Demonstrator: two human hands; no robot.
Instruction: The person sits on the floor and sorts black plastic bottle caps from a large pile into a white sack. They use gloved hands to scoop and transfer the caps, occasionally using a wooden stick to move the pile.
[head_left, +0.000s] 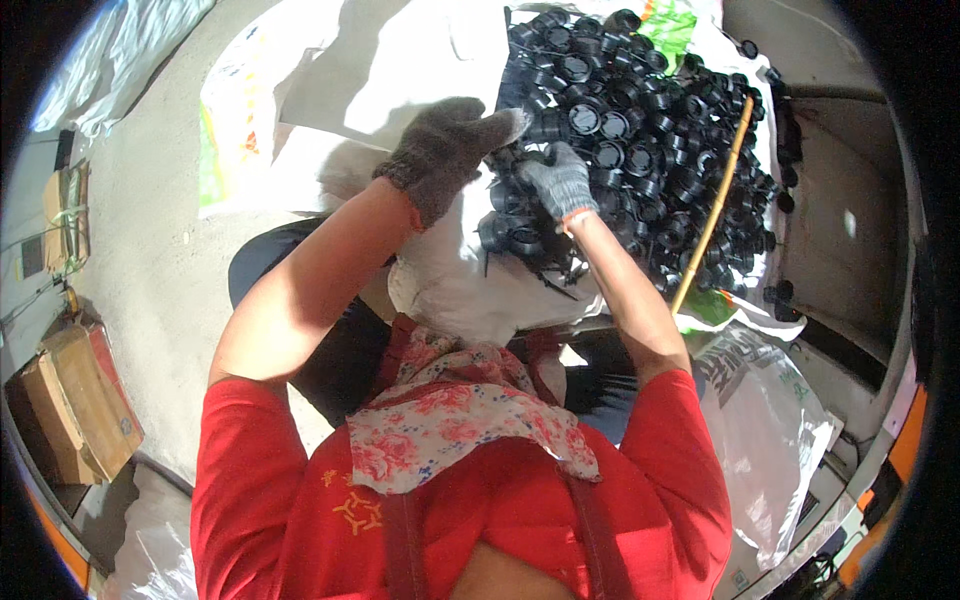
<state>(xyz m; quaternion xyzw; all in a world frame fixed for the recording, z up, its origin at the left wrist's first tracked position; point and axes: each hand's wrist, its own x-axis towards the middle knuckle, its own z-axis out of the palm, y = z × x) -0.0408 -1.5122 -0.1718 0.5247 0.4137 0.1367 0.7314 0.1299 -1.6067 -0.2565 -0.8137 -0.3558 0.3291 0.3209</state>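
Note:
My left hand (450, 154), in a dark grey knitted glove, is held over the white woven sack at the left edge of a heap of black plastic parts (630, 161). One finger with a pale tip stretches right, apart from the others, and I see nothing held in this hand. My right hand (561, 182), in a lighter grey glove, reaches into the near left side of the heap. Its fingers close around a small black plastic part, mostly hidden by the glove. Many of the parts are round and cap-like, some with thin stems.
A bamboo stick (716, 206) lies across the heap's right side. White woven sacking (330, 161) spreads under and left of the parts. A clear plastic bag (765, 435) lies at right. Cardboard boxes (86, 405) stand at left, below a tied cardboard bundle (69, 217).

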